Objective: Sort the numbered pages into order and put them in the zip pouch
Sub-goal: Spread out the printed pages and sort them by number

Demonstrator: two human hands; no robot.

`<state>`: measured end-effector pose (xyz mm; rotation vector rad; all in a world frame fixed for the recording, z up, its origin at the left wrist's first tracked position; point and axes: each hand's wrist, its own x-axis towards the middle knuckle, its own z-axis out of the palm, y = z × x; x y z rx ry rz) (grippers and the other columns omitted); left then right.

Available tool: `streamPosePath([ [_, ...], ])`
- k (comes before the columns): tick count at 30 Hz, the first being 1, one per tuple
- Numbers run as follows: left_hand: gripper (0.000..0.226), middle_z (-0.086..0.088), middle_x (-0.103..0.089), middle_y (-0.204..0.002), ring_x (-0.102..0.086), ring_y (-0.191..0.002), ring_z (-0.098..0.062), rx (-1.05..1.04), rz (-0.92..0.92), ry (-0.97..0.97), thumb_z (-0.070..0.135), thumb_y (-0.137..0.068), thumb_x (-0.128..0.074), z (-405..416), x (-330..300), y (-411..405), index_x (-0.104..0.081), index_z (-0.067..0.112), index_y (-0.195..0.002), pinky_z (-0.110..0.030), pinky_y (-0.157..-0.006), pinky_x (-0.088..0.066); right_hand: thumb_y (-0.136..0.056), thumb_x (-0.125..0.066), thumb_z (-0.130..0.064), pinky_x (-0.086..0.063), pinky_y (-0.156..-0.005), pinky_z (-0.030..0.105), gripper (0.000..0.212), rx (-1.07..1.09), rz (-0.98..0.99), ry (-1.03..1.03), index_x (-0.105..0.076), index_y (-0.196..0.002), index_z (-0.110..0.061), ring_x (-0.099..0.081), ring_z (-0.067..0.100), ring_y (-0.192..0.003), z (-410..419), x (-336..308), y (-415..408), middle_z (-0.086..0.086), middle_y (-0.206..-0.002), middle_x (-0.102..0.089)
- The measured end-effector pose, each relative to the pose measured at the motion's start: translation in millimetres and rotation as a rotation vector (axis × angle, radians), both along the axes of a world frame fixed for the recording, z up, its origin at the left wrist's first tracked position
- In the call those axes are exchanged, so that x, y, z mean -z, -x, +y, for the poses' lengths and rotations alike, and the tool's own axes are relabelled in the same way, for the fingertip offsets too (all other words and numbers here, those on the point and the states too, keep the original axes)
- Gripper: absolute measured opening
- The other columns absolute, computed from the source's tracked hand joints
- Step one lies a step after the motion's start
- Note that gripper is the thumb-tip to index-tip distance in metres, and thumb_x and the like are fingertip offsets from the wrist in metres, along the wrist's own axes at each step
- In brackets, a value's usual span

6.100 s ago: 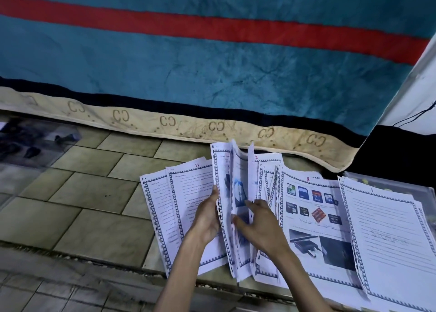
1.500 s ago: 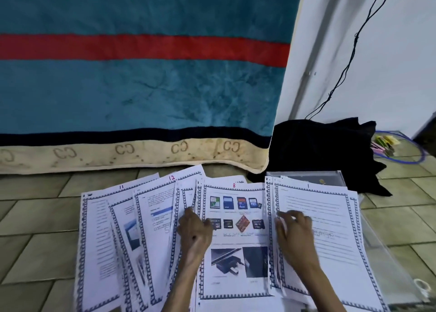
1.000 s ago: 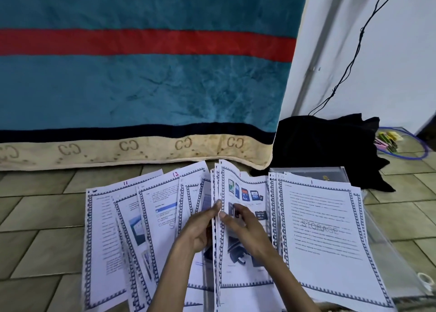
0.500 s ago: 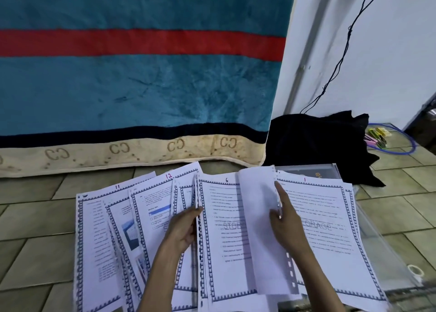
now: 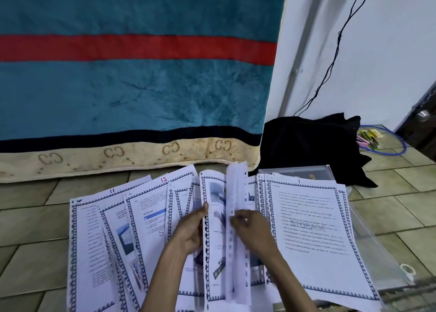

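Observation:
Numbered printed pages with blue borders lie fanned out on the tiled floor. Page 11 (image 5: 94, 236) lies at the left, page 12 (image 5: 151, 207) beside it, and page 1 (image 5: 309, 231) headed "STORAGE" lies at the right. In the middle, a page stands on edge (image 5: 236, 241), its punched margin up. My right hand (image 5: 252, 233) pinches that upright page. My left hand (image 5: 188, 233) grips the pages just left of it, thumb on a pictured sheet (image 5: 214, 217). The clear zip pouch (image 5: 368, 248) lies under the page 1 stack, its edge showing at right.
A teal blanket with a red stripe (image 5: 132, 82) hangs behind the pages. A black cloth (image 5: 309, 144) lies by the white wall, with a black cable above it. A blue ring and small coloured items (image 5: 375, 141) sit far right. A tape roll (image 5: 407, 269) rests on the pouch.
The sheet my right hand had turned over to the right half a second ago is gone; my right hand came back to the middle and lifts another page on edge. My left hand moved slightly right.

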<state>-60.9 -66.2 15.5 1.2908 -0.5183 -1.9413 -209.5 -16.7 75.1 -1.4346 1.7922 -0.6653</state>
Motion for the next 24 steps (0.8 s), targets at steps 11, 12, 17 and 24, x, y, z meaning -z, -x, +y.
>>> streamPosePath([
  [11, 0.028, -0.015, -0.071, -0.099, -0.069, -0.083, -0.026, -0.155, -0.230, 0.056, 0.018, -0.095, -0.050, 3, -4, -2, -0.062, 0.001, -0.113, -0.033, -0.073, -0.057, -0.088, -0.043, 0.003, -0.038, -0.062, 0.027, 0.051, 0.144, -0.039, 0.072, -0.045, -0.134, -0.018, -0.058, 0.039, -0.096, -4, -6, 50, 0.024, -0.116, -0.060],
  [12, 0.032, -0.013, -0.073, -0.090, -0.070, -0.076, -0.024, -0.113, -0.237, 0.098, 0.027, -0.096, -0.048, 6, -11, 4, -0.066, 0.003, -0.105, -0.031, -0.069, -0.056, -0.089, -0.040, 0.003, -0.041, -0.067, 0.029, 0.056, 0.083, -0.044, 0.080, -0.040, -0.138, -0.023, -0.055, 0.040, -0.108, -4, -6, 45, 0.023, -0.124, -0.057],
  [17, 0.064, 0.004, -0.067, -0.110, -0.058, -0.104, -0.010, 0.099, -0.082, 0.206, 0.059, -0.093, -0.011, 18, -34, 41, -0.063, 0.025, -0.109, -0.035, -0.090, -0.039, -0.093, -0.053, -0.022, -0.040, -0.073, 0.007, 0.031, -0.012, -0.143, 0.064, -0.058, -0.123, -0.018, -0.058, 0.007, -0.103, -3, -7, 23, -0.008, -0.114, -0.063],
  [24, 0.038, -0.011, -0.054, -0.133, -0.051, -0.122, -0.027, -0.051, -1.080, 0.385, 0.025, -0.093, -0.051, 21, -18, 0, -0.053, 0.009, -0.128, -0.031, -0.099, -0.040, -0.091, -0.051, -0.006, -0.036, -0.079, 0.017, 0.066, 0.009, 0.004, 0.115, -0.021, -0.148, -0.022, -0.050, 0.025, -0.123, -6, 0, 43, 0.005, -0.145, -0.042],
])
